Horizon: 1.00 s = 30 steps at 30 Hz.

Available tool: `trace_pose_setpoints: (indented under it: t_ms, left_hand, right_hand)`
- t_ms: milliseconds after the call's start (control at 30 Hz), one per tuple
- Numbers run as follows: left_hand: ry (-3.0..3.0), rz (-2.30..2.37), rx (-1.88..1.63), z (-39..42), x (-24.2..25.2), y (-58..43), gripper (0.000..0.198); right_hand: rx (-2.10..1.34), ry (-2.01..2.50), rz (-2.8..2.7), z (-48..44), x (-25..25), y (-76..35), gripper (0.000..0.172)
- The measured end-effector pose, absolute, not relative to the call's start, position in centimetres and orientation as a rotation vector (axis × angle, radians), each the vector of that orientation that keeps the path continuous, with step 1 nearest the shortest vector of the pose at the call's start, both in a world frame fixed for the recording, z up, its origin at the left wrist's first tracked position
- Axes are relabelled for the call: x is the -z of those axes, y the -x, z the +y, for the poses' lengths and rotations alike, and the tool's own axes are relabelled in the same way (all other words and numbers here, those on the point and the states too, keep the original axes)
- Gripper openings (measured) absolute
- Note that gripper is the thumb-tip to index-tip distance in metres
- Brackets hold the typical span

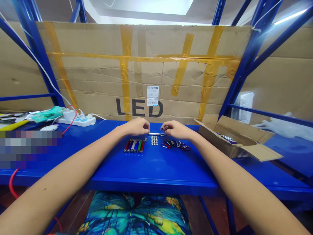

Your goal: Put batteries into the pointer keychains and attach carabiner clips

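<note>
My left hand (139, 126) is closed, its fingertips pinching the left end of a slim silver tube (156, 134) that looks like a mini flashlight. At the tube's right end is my right hand (175, 129), fingers curled around a small dark loop (164, 128) that looks like a carabiner, partly hidden by the fingers. Below the tube, several round silver button cells (154, 140) lie in a neat grid. To their left is a row of coloured mini flashlights (134, 146), red, blue, silver and green. Several carabiners (175, 144) fan out on the right.
On the blue tabletop (156, 169), an open cardboard box (234, 140) stands at the right with packets inside. A white power strip (78, 120) with cords and a red cable lies at the left. A large cardboard sheet (97, 78) closes off the back between blue posts.
</note>
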<state>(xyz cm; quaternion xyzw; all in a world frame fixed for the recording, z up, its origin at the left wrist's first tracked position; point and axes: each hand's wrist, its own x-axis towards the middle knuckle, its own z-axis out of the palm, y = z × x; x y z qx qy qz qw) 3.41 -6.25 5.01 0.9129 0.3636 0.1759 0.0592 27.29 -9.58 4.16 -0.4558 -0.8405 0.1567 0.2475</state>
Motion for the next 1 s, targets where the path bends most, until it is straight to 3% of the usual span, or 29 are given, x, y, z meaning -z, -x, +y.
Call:
trace_pose_setpoints:
  t_ms: [100, 267, 700, 1000]
  left_hand:
    - [-2.713, 1.155, -0.32, -6.2, -4.8, -2.9, 0.013]
    - [-2.669, 1.159, -0.29, -6.6, -4.6, -3.3, 0.009]
    - [-2.688, 1.335, -0.242, -6.8, -4.3, -3.9, 0.01]
    - [-2.507, 0.945, -1.089, -7.8, -4.3, -6.0, 0.014]
  right_hand:
    - [-0.499, 1.213, -2.293, -9.6, -4.0, -27.1, 0.026]
    - [-0.638, 1.199, -2.265, -9.7, -3.7, -26.9, 0.025]
    - [-0.413, 1.187, -2.355, -9.9, -3.7, -26.4, 0.023]
    - [-0.348, 1.148, -2.289, -9.7, -3.7, -26.5, 0.025]
